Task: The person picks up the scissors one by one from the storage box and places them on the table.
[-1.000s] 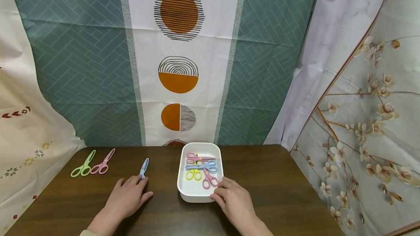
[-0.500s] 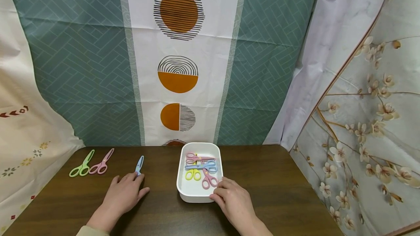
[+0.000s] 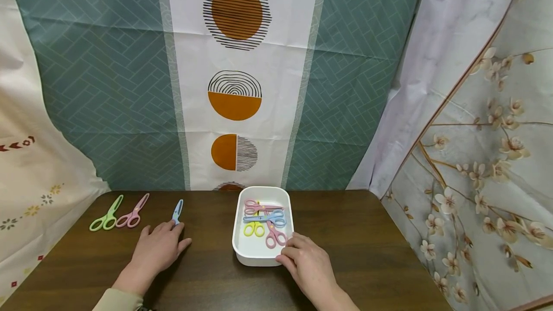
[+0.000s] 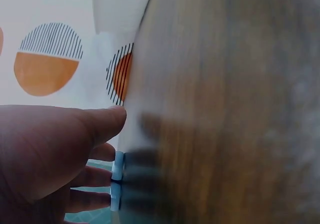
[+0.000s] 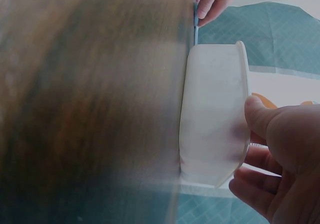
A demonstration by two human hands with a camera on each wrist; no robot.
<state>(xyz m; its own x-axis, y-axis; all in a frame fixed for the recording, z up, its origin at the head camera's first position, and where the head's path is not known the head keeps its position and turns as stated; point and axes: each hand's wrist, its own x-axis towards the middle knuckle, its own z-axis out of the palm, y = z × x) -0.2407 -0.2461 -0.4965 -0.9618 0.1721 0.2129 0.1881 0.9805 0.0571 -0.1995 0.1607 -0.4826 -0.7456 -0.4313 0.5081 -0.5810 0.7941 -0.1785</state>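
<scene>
My left hand (image 3: 156,248) lies over a pair of blue scissors (image 3: 178,209), fingertips pressing on its handles; the blade end points away. In the left wrist view those fingers reach straight to the blue handle loops (image 4: 118,169), thumb held apart. At the near right corner of a white plastic bin (image 3: 259,261), my right hand (image 3: 308,268) holds the rim between thumb and fingers. Inside the bin lie pink scissors (image 3: 276,238), another pink pair (image 3: 255,207), yellow scissors (image 3: 254,229) and blue scissors (image 3: 276,218), overlapping one another.
Green scissors (image 3: 105,220) and pink scissors (image 3: 131,216) lie side by side at the far left of the dark wooden table (image 3: 363,244). A patterned curtain (image 3: 233,109) hangs right behind the table's back edge.
My left hand has slid the blue scissors left and a little away across the table, towards the green and pink pairs. My right hand stays at the bin.
</scene>
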